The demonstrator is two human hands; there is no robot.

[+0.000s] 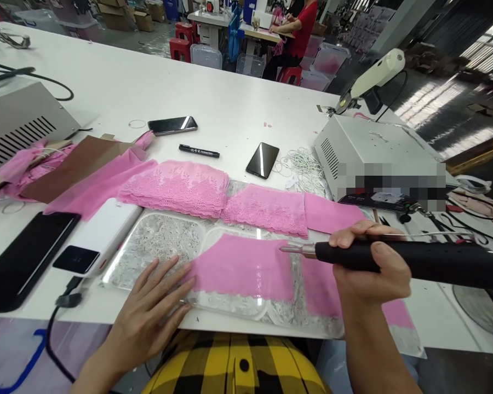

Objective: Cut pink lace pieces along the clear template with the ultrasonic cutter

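Note:
A pink fabric piece (242,268) lies flat on a clear plastic template with a speckled surface (164,235). My left hand (154,306) is open and rests palm down, its spread fingers touching the piece's left edge. My right hand (370,262) grips a corded black-handled tool with a pointed metal tip (411,261). That tip is over the upper right part of the piece; whether it touches I cannot tell. More pink fabric (318,284) shows under and beside my right hand. Behind the piece lie a stack of pink lace pieces (176,189) and a lace-edged piece (267,208).
A white power bank (102,235) and a black phone (28,257) lie at left. Two more phones (263,160) and a black marker (199,151) lie farther back. Grey vented boxes (378,148) stand on both sides. A person in red (302,33) sits at another table.

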